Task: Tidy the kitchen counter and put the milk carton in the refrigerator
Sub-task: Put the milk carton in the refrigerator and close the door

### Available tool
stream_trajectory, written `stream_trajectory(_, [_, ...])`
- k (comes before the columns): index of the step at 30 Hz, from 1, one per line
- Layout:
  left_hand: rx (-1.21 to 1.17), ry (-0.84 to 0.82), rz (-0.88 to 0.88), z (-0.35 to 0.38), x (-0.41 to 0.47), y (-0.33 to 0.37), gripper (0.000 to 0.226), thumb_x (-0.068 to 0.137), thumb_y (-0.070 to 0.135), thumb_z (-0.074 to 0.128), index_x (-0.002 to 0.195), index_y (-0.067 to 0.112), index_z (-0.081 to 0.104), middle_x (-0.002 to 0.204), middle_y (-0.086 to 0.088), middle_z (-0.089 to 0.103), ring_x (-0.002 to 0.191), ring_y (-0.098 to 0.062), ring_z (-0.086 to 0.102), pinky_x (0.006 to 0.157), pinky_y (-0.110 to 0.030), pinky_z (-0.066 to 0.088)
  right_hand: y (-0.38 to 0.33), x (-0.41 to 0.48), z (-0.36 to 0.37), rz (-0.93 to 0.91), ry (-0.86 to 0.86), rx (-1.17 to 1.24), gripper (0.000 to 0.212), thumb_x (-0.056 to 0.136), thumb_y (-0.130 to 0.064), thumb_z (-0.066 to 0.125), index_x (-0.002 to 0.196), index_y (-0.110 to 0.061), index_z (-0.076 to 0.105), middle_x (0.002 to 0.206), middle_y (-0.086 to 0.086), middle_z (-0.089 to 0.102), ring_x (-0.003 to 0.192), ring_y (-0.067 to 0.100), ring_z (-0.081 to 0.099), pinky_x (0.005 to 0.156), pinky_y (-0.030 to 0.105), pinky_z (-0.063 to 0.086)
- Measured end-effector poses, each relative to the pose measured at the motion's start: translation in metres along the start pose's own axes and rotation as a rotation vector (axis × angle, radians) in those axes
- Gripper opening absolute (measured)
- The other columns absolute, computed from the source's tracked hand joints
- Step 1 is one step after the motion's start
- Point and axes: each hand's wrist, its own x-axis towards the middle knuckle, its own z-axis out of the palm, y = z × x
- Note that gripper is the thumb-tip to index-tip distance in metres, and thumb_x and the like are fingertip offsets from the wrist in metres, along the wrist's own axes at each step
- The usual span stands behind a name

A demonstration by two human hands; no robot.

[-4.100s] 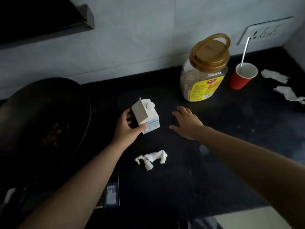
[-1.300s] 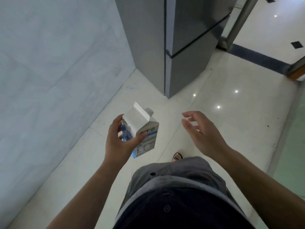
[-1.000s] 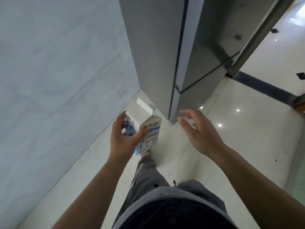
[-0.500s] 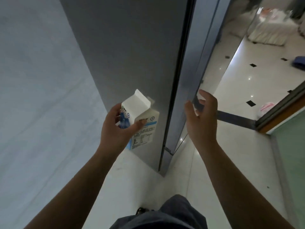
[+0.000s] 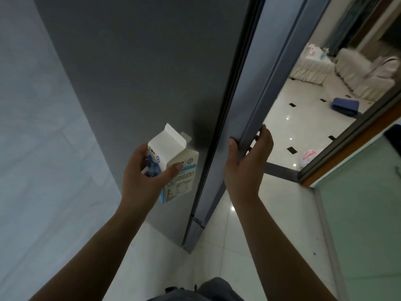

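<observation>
Carton up, hand on the fridge door.
Left hand (image 5: 143, 179) grips the milk carton (image 5: 176, 164); right hand (image 5: 247, 161) clasps the refrigerator (image 5: 134, 83) door edge (image 5: 249, 124).

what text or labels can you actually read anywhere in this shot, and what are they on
None can be quoted.
Milk carton in the left hand: rows of small print and a table on its side, too blurred to read.
Same carton: round logos and blue graphics, no legible letters.
Refrigerator door, gripped by the right hand: no visible text.
</observation>
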Motion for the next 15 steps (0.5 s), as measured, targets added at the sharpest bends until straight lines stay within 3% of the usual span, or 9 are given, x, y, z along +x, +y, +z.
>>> stream_trajectory(3, [-0.009, -0.021, 0.000, -0.001, 0.002, 0.001, 0.042, 0.073, 0.020, 0.071, 0.104, 0.031, 0.047, 0.099, 0.021, 0.055, 0.089, 0.001, 0.056, 0.065, -0.019, 0.046, 0.002, 0.001, -0.006, 0.013, -0.052, 0.005, 0.069, 0.086, -0.022, 0.063, 0.142, -0.008, 0.025, 0.147, 0.011, 0.034, 0.132, 0.022, 0.038, 0.100, 0.026, 0.043])
stream_trajectory(9, [0.005, -0.021, 0.004, -0.002, 0.008, 0.006, 0.044, 0.072, 0.020, 0.072, 0.108, 0.025, 0.048, 0.099, 0.021, 0.056, 0.086, 0.000, 0.057, 0.065, -0.018, 0.045, 0.002, -0.001, -0.008, 0.000, -0.065, 0.053, 0.072, 0.086, -0.024, 0.061, 0.145, -0.016, 0.020, 0.150, 0.008, 0.032, 0.135, 0.022, 0.036, 0.101, 0.045, 0.045])
stream_trajectory(15, [-0.001, -0.063, 0.024, 0.002, 0.003, 0.013, 0.040, 0.073, 0.017, 0.071, 0.099, 0.035, 0.047, 0.096, 0.019, 0.057, 0.083, 0.002, 0.058, 0.055, -0.012, 0.044, -0.003, -0.003, -0.009, -0.011, -0.023, 0.054, 0.067, 0.086, -0.016, 0.062, 0.143, -0.014, 0.026, 0.145, 0.005, 0.039, 0.130, 0.012, 0.041, 0.099, 0.039, 0.047])
